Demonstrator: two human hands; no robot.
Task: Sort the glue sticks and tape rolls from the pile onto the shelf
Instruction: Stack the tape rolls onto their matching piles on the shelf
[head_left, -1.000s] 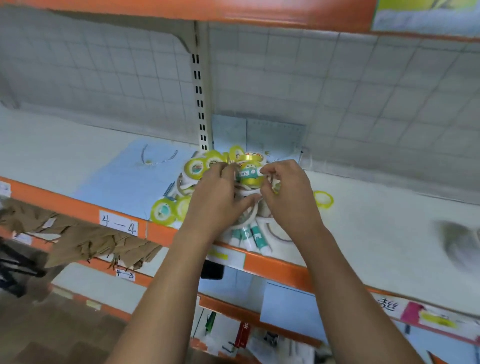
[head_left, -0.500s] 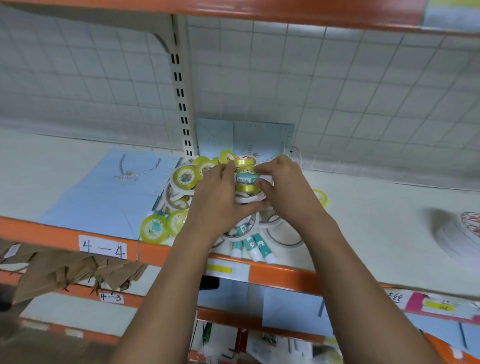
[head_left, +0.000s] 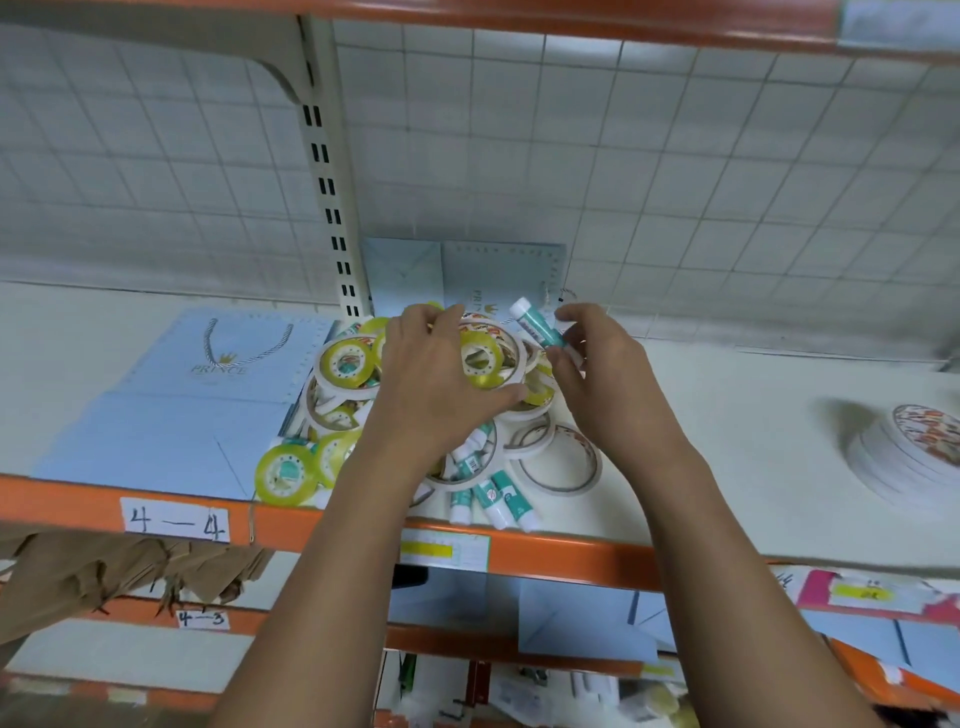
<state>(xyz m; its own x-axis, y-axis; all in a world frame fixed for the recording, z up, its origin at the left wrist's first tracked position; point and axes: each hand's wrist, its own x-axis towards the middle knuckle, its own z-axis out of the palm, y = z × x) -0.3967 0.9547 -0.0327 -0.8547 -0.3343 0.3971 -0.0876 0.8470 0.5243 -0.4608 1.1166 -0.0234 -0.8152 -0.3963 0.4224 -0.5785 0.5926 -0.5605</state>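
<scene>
Your right hand (head_left: 589, 366) has lifted the glue stick (head_left: 539, 326) off the pile, pinching its lower end. Its long axis tilts, with the white cap pointing up-left toward the back wall. Your left hand (head_left: 436, 374) clasps the tape rolls (head_left: 480, 358) heaped on the shelf (head_left: 727, 441).

The left hand (head_left: 441, 379) covers the middle of the pile (head_left: 343, 364), so which tape rolls (head_left: 483, 358) it grips is hard to tell. The right hand's (head_left: 608, 384) fingers (head_left: 566, 364) hide the glue stick's (head_left: 532, 322) lower end. The stack of white tape rolls (head_left: 909, 462) is smeared, perhaps by motion. Both forearms (head_left: 322, 597) run off the bottom edge.
</scene>
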